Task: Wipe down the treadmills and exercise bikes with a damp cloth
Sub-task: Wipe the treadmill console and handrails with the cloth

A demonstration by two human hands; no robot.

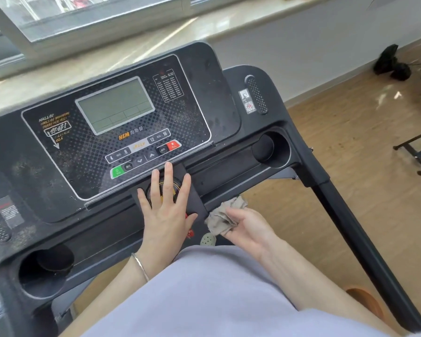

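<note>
A black treadmill console [88,152] fills the view, dusty, with a grey screen [114,105] and button rows below it. My left hand [167,210] lies flat with fingers spread on the round dial block at the console's lower middle. My right hand [247,226] grips a crumpled grey-beige cloth [223,216] against the console's lower edge, just right of the dial block.
Cup holders sit at the lower left [46,268] and upper right [271,147] of the console. The right handrail [350,227] runs down toward me. A window sill [131,40] lies behind. Wooden floor, a black stand [416,152] and dark objects [391,63] are at right.
</note>
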